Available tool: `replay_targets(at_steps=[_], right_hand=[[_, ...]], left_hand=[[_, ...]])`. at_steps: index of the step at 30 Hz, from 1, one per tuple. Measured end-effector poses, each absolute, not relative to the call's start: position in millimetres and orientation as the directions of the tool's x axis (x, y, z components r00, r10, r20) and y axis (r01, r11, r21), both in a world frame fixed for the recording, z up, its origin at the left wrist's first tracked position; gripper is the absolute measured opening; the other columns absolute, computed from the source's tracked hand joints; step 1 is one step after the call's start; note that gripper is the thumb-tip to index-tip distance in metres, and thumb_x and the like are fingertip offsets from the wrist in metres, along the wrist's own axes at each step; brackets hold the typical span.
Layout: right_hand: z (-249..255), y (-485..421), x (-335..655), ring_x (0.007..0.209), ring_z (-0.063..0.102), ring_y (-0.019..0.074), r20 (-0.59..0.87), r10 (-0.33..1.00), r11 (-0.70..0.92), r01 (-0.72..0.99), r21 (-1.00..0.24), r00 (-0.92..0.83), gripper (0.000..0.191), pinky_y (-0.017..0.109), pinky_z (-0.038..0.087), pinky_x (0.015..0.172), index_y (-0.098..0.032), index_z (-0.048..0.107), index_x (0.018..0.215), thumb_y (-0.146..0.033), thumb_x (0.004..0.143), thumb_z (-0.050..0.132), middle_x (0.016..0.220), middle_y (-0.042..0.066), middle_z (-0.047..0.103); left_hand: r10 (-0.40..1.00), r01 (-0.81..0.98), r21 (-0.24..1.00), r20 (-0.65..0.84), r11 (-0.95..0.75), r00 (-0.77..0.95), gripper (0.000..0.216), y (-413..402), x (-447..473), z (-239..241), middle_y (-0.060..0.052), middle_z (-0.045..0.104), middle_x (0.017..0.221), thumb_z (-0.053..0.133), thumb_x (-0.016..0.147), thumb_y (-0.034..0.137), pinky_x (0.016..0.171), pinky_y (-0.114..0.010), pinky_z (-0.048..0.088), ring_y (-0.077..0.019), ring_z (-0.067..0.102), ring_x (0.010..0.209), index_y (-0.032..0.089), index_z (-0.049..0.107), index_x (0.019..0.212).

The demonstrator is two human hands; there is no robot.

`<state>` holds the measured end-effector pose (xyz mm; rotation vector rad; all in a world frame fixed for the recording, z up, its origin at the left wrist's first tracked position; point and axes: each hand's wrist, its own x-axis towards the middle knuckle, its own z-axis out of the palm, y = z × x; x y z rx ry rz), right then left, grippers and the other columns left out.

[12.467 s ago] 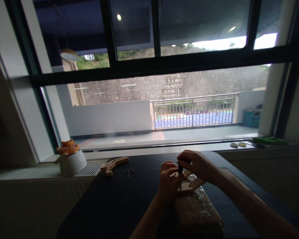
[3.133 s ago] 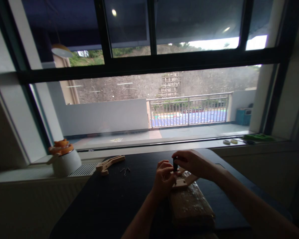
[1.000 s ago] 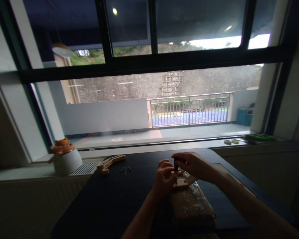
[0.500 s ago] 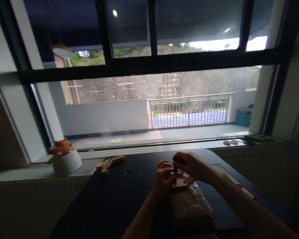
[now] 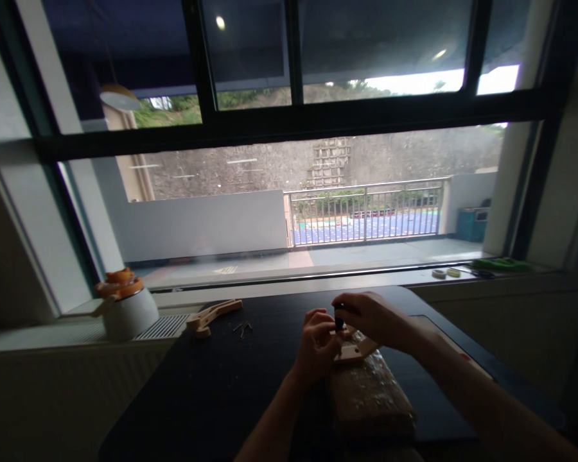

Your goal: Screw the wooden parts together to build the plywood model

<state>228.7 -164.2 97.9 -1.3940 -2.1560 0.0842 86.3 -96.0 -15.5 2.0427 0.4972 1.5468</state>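
Note:
My right hand [image 5: 376, 321] is closed around the black handle of a screwdriver [image 5: 338, 317], held upright with its tip down at a pale wooden piece [image 5: 350, 352]. The tip itself is hidden behind my fingers. My left hand [image 5: 316, 339] pinches the left side of that wooden piece, close beside the screwdriver. A round dark hole shows in the wood. Underneath lies a long block wrapped in shiny clear film [image 5: 370, 391], on the dark table [image 5: 212, 391].
Toward the back left of the table lie another wooden part [image 5: 214, 316] and several small screws [image 5: 243, 328]. A flat board [image 5: 453, 340] is partly under my right forearm. On the sill stand a white pot with an orange top [image 5: 128, 311], tape rolls [image 5: 439, 273] and a green item [image 5: 501, 264].
My right hand has shifted very slightly at the screwdriver handle, its forearm a little lower over the board. My left hand and the wooden piece stay in place.

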Motion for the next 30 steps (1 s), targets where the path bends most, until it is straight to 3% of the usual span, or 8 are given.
replay_targets(at_steps=[9,15,30], right_hand=[[91.8,-160.1,229.5,0.055,0.049,0.0125,0.455,0.86,0.409,0.844,-0.347,-0.23,0.02,0.022,0.031,0.05,-0.018,0.065,0.081,-0.035,0.081,0.054,0.062,0.0,0.061],[93.8,-160.6,230.7,0.057,0.053,0.0127,0.438,0.857,0.442,0.822,-0.358,-0.271,0.024,0.023,0.035,0.054,-0.022,0.066,0.101,-0.029,0.082,0.051,0.068,-0.001,0.066],[93.8,-160.7,231.4,0.054,0.049,0.0118,0.466,0.857,0.409,0.843,-0.35,-0.222,0.019,0.022,0.032,0.049,-0.019,0.065,0.08,-0.034,0.082,0.054,0.063,0.0,0.062]], left_hand=[[0.603,-0.005,0.635,0.737,-0.773,0.305,0.007,-100.3,85.1,-10.4,-0.009,0.062,0.086,0.065,0.074,0.018,0.095,-0.041,0.039,-0.0262,0.047,0.108,0.017,0.072,0.076],[0.61,0.01,0.641,0.726,-0.767,0.317,0.009,-99.5,84.5,-9.7,-0.009,0.063,0.087,0.064,0.075,0.018,0.094,-0.041,0.039,-0.0263,0.047,0.108,0.016,0.072,0.077],[0.594,-0.016,0.625,0.749,-0.78,0.294,0.007,-97.3,85.6,-14.0,-0.009,0.063,0.086,0.065,0.074,0.018,0.093,-0.041,0.04,-0.0261,0.048,0.108,0.015,0.071,0.076]])
